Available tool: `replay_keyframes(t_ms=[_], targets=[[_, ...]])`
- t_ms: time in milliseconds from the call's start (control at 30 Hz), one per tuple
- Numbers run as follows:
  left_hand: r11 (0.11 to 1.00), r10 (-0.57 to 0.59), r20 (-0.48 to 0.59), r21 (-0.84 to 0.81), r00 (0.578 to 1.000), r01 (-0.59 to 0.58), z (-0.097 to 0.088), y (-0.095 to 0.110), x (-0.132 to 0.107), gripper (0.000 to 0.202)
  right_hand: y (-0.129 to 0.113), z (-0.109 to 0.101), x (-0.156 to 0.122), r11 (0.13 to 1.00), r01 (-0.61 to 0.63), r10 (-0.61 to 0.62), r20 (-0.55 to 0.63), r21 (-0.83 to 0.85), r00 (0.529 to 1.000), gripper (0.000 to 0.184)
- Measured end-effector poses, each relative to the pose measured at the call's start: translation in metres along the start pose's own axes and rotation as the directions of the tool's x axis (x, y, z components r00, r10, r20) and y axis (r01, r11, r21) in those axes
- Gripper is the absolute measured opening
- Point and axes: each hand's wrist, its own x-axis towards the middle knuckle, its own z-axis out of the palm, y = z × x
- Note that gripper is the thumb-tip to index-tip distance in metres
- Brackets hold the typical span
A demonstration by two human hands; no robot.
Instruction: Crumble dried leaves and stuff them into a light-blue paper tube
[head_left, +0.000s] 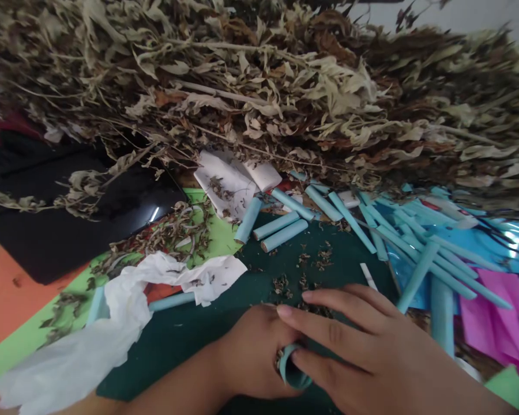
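My left hand (255,349) is wrapped around a blue paper tube (301,381) with its open end turned towards me. Crumbs of dried leaf cling at the tube's rim. Over it reaches my right hand (393,351), fingers stretched and apart, one fingertip at the tube's mouth. Beneath both hands lies a dark green mat (177,351). Small heaps of crushed dried leaf (282,285) lie on the mat just beyond my fingers, partly covered by them. Filled blue paper rolls (284,235) rest farther back on the mat.
Dried leafy stalks (259,98) are piled across the back. Many blue rolls (428,253) lie heaped at right, near pink paper (497,323). Crumpled white tissue (130,311) and green paper (21,357) lie at left, beside a black flat object (60,230).
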Motion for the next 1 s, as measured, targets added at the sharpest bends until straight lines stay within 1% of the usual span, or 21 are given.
replay_keyframes(t_ms=[67,200,300,367,433,567,700,867,1000], targets=[[1.000,0.016,0.002,0.003,1.000,-0.016,0.000,0.000,0.000,0.014,0.001,-0.002,-0.001,1.000,-0.021,0.021,0.012,0.009,1.000,0.028],[1.000,0.024,-0.076,-0.005,0.997,-0.025,0.000,-0.001,-0.001,0.016,0.004,-0.004,-0.002,0.989,-0.098,0.105,-0.056,0.110,0.993,0.026],[1.000,0.013,-0.046,-0.025,0.999,-0.014,-0.001,-0.002,-0.001,0.016,0.004,-0.003,-0.001,0.993,-0.066,0.066,0.004,0.102,0.998,0.022],[0.999,0.011,-0.012,-0.041,1.000,-0.011,-0.001,-0.002,0.000,0.015,0.002,-0.001,0.002,0.995,-0.062,0.057,0.056,0.084,0.997,0.023],[0.999,0.006,0.009,-0.042,1.000,-0.005,-0.001,-0.002,0.000,0.014,-0.002,0.002,0.004,0.993,-0.077,0.074,0.036,0.084,0.997,0.027],[0.999,0.002,-0.027,-0.034,1.000,-0.003,-0.002,-0.001,-0.001,0.016,-0.007,0.003,0.006,0.996,-0.030,0.028,0.030,0.084,0.999,0.030],[0.998,0.007,-0.032,-0.057,0.999,-0.009,-0.002,-0.002,-0.001,0.022,-0.008,0.002,0.006,0.995,-0.047,0.043,0.049,0.091,0.998,0.027],[1.000,0.007,-0.010,-0.028,1.000,-0.007,0.000,-0.003,-0.002,0.027,-0.010,0.002,0.007,1.000,-0.011,0.009,0.099,0.018,0.995,0.022],[1.000,0.005,-0.025,0.018,1.000,-0.004,0.000,-0.002,-0.001,0.034,-0.013,0.001,0.009,0.999,0.037,-0.032,0.158,-0.027,0.987,0.023]])
